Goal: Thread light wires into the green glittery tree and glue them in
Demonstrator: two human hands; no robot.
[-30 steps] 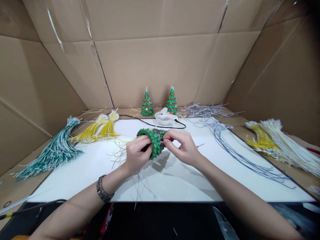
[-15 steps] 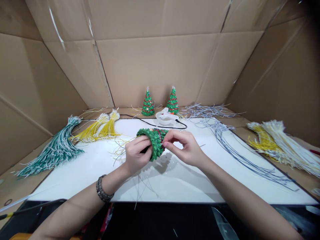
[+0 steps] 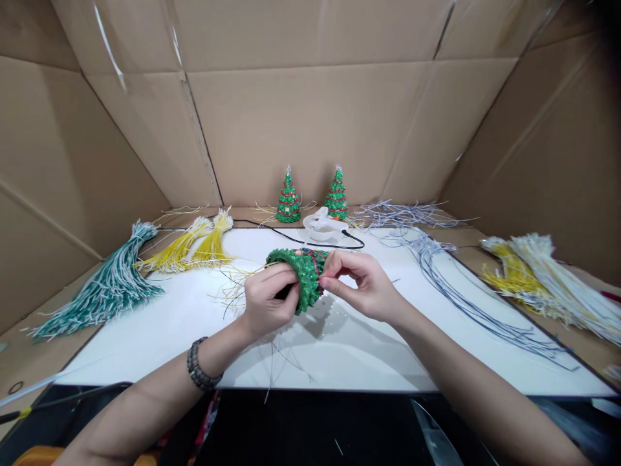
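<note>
A small green beaded tree point(image 3: 303, 275) is held on its side just above the white board point(image 3: 339, 349), its open base gripped by the left hand point(image 3: 266, 303), whose fingers point(image 3: 276, 277) are curled over the rim with the thumb tucked inside; its narrow end is pinched between thumb and forefinger of the right hand point(image 3: 363, 288), the other fingers point(image 3: 356, 262) arched loosely above; thin pale wires point(image 3: 233, 288) are seen trailing from the base, left of the left fingers and below them. Beyond the fingertips a white glue gun point(image 3: 323, 226) is laid with its black cord point(image 3: 291, 239); two finished trees point(image 3: 288, 199) are stood upright behind it; green-white strands point(image 3: 104, 291) and yellow strands point(image 3: 196, 244) are spread well to the left of the left hand; grey wires point(image 3: 460, 298) and pale yellow bundles point(image 3: 543, 278) are laid to the right of the right hand; cardboard walls point(image 3: 315, 116) are raised all round.
</note>
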